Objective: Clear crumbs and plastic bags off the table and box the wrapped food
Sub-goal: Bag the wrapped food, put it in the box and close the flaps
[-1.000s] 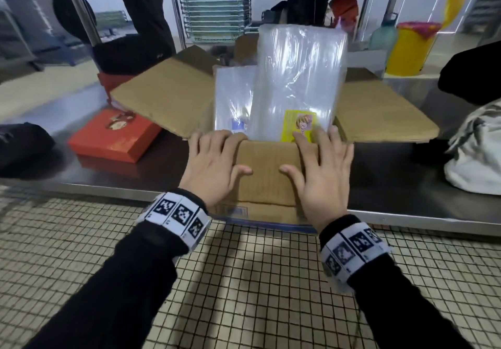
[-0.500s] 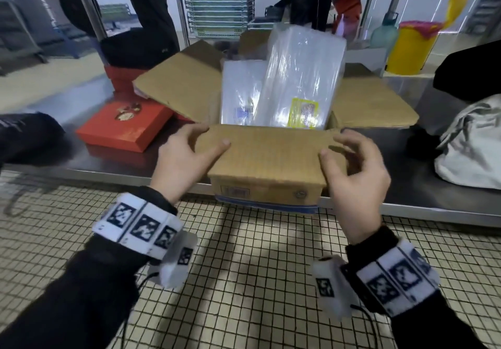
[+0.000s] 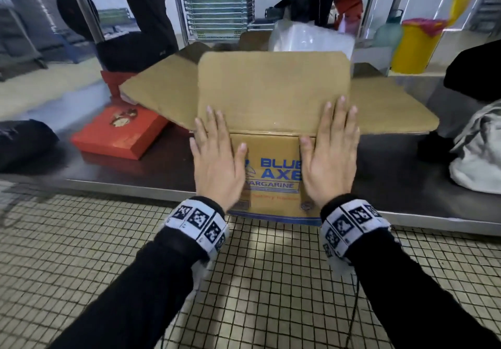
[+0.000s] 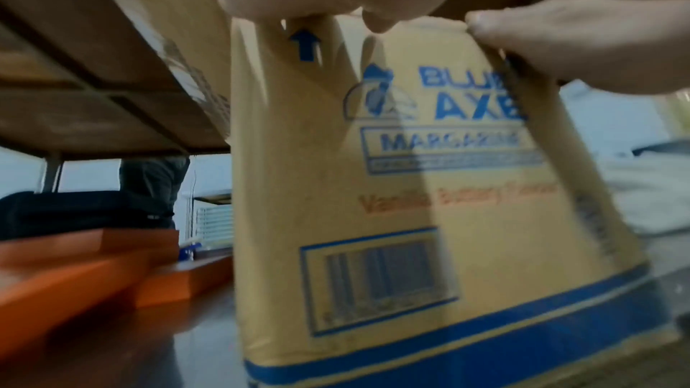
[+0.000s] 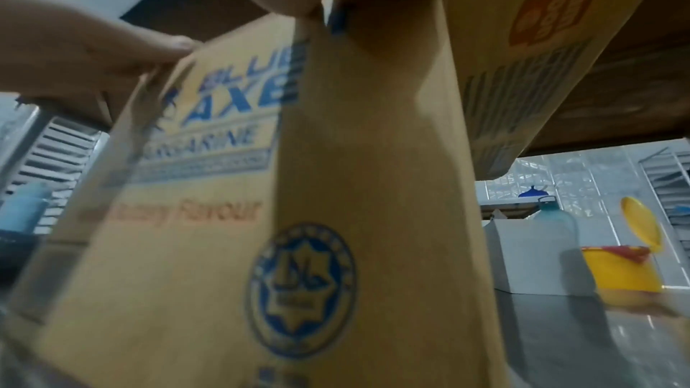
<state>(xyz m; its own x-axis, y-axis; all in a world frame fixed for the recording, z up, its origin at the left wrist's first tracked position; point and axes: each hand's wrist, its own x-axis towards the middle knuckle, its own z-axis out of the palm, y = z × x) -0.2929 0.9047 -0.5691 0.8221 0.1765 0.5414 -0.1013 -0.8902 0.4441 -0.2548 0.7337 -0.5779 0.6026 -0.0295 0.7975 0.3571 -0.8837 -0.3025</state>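
Observation:
A brown cardboard box [image 3: 272,175] printed "BLUE AXE MARGARINE" stands at the near edge of the steel table [image 3: 406,186]. Its near flap [image 3: 271,91] is raised over the opening and hides most of the contents. Clear plastic bags [image 3: 311,38] stick up behind the flap. My left hand [image 3: 214,156] lies flat on the box's front left, fingers straight and reaching onto the flap. My right hand [image 3: 330,150] lies flat the same way on the front right. The wrist views show the box front [image 4: 410,188] [image 5: 336,188] from below, blurred.
The box's side flaps [image 3: 160,94] spread out left and right. A red flat box [image 3: 119,134] lies on the table to the left, a white bundle [image 3: 479,153] at the right edge. A yellow bin [image 3: 417,45], stacked trays and standing people are beyond the table.
The near flap, which lay folded down outside the box under my hands, has been swung up over the opening. Both hands went from gripping its edge to lying flat on it.

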